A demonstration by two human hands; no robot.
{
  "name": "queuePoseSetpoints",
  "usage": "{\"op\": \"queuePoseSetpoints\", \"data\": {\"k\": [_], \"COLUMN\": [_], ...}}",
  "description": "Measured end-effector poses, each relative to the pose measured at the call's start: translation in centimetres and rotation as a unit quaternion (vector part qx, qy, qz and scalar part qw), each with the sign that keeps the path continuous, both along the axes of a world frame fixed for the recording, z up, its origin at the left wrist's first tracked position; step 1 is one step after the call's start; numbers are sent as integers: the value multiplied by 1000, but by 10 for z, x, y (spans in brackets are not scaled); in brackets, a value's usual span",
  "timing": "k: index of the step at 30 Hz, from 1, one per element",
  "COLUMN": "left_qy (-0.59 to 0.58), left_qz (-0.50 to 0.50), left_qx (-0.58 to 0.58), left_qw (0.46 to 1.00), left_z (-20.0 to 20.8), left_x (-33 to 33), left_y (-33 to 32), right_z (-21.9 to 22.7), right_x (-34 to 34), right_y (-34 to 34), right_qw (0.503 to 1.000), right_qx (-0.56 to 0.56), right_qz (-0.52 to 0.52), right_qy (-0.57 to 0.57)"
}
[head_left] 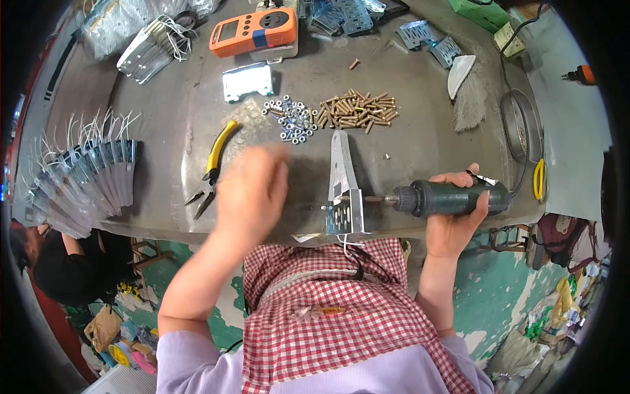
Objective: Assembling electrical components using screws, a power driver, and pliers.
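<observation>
My right hand is wrapped round a dark green electric screwdriver lying level at the table's front edge. Its long bit points left and reaches the side of a metal bracket. This bracket has a tapering upper arm and a slotted box-like lower end, with a white wire hanging below it. My left hand is raised left of the bracket, apart from it. Motion smears its fingers, which look curled; whether they hold anything is not visible. Beside that hand lie yellow-handled pliers.
Loose nuts and brass-coloured screws lie in piles beyond the bracket. An orange meter stands at the back. Wired parts fan out at left. A brush, metal ring and cable are at right.
</observation>
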State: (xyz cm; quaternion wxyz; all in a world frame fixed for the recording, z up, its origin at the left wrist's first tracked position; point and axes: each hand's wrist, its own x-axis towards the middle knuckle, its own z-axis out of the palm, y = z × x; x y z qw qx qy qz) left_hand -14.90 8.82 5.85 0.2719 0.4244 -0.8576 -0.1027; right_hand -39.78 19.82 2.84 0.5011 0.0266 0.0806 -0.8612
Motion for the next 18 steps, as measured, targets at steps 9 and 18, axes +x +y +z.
{"op": "queuePoseSetpoints", "data": {"k": [9, 18], "left_qy": [-93, -74], "left_qz": [-86, -116], "left_qx": [3, -5], "left_qw": [992, 991], "left_z": [1, 3], "left_x": [-4, -7], "left_y": [-53, -53], "right_z": [1, 4], "right_x": [1, 2], "right_y": [-3, -8], "right_qw": [1000, 999], "right_qx": [-2, 11], "right_qz": [14, 18], "right_qy": [7, 33]}}
